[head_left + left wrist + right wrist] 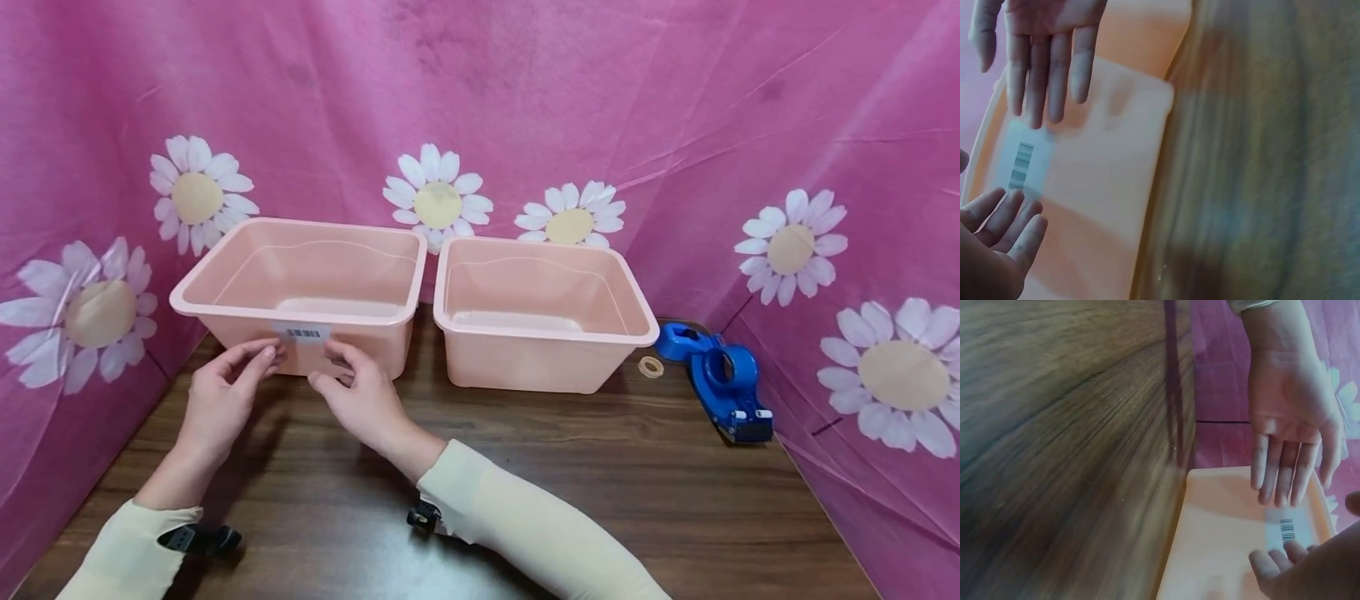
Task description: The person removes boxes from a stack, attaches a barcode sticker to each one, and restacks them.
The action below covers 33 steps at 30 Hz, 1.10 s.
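Observation:
A pale barcode label lies on the front wall of the left pink plastic bin, just under the rim. My left hand is at the label's left end, fingers extended toward the bin wall. On the other side, my right hand has its relaxed fingers near the label's right end. Both wrist views show the label, with the left hand and the right hand on either side of it. Nothing is held in either hand. Whether the fingertips touch the label, I cannot tell.
A second pink bin stands to the right on the wooden table. Beyond it lie a small tape roll and a blue tape dispenser. Pink cloth with printed daisies hangs behind and at the sides.

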Tool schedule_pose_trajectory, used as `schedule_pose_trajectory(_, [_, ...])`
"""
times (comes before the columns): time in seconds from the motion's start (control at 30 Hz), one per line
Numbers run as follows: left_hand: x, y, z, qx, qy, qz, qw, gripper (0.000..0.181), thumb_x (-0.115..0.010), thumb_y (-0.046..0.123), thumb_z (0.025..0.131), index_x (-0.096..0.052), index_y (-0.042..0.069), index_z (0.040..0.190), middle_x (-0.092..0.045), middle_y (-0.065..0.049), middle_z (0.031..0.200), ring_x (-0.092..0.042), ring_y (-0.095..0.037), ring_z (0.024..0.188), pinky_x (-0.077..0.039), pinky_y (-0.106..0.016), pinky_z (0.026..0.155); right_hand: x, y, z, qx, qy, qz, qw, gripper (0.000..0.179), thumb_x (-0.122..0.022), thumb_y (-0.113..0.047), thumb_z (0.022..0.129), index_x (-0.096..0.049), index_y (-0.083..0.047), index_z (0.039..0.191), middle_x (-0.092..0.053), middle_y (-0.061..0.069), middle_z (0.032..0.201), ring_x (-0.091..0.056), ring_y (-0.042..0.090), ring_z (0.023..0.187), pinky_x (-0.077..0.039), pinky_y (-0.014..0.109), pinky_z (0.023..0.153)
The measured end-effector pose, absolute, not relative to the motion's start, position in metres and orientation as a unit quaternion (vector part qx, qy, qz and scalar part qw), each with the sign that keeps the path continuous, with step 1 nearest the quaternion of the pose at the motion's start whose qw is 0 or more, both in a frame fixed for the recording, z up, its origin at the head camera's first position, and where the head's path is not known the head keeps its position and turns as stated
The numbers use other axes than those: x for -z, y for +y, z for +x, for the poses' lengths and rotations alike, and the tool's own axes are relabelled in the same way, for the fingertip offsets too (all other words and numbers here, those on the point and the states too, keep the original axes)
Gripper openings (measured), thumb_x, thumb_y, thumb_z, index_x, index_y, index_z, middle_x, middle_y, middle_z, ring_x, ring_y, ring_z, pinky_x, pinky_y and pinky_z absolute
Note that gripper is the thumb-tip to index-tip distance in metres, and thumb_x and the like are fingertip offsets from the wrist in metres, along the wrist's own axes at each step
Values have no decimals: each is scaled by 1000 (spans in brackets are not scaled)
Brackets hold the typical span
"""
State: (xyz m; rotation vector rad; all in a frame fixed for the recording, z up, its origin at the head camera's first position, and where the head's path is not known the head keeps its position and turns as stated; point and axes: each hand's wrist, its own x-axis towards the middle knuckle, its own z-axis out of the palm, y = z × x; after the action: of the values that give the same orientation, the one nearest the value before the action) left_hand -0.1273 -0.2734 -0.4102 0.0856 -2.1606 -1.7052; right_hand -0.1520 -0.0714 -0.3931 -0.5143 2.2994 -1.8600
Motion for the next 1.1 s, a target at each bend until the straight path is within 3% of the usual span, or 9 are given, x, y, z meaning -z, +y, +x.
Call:
schedule_pose_trajectory(0.13, [414,-263,-119,592,-790,4,160,35,-64,17,115,-70,-12,135,-79,29,107,-77,7,98,-62,-9,87,392,-55,-146,575,792,-192,78,49,-75,-27,106,-69,-11,151,-78,6,143,-76,22,130,-62,30,111])
schedule_pose_trajectory(0.23, [417,-252,-112,570,-811,-17,131,35,-63,17,116,-71,-11,134,-81,24,105,-76,7,97,-62,-11,86,392,-38,-142,542,814,-196,78,46,-77,-30,105,-72,-14,148,-82,2,134,-79,19,122,-63,25,104])
schedule_pose_trajectory(0.43, [419,-228,-100,515,-852,-60,71,25,-67,16,113,-77,-1,127,-85,-15,112,-77,-2,94,-63,-17,83,395,4,-139,528,820,-200,87,41,-78,-21,102,-75,-11,142,-84,6,127,-82,16,112,-64,23,99])
schedule_pose_trajectory(0.47, [420,-223,-98,508,-857,-67,57,24,-67,16,113,-78,-1,127,-84,-17,112,-77,-4,92,-63,-18,82,396,11,-138,527,822,-198,89,40,-78,-19,102,-75,-10,140,-84,7,126,-82,18,111,-65,24,99])
schedule_pose_trajectory(0.7, [420,-194,-90,447,-891,-69,-44,21,-74,29,109,-82,11,116,-80,0,88,-71,-11,76,-55,-23,71,409,57,-131,508,838,-174,103,36,-78,-16,101,-76,-7,136,-86,2,114,-81,14,102,-65,24,92])
schedule_pose_trajectory(0.93, [426,-174,-89,438,-889,-104,-87,17,-77,32,107,-83,16,108,-79,5,87,-68,-4,73,-54,-22,67,410,94,-126,512,844,-124,105,31,-81,-15,100,-79,-3,128,-85,2,106,-78,7,93,-63,22,86])
schedule_pose_trajectory(1.1, [433,-165,-86,462,-868,-138,-120,18,-78,30,106,-83,13,105,-79,3,86,-65,-3,67,-55,-23,62,411,120,-118,498,856,-93,104,26,-84,-15,98,-82,-3,120,-86,1,101,-78,6,89,-62,22,83])
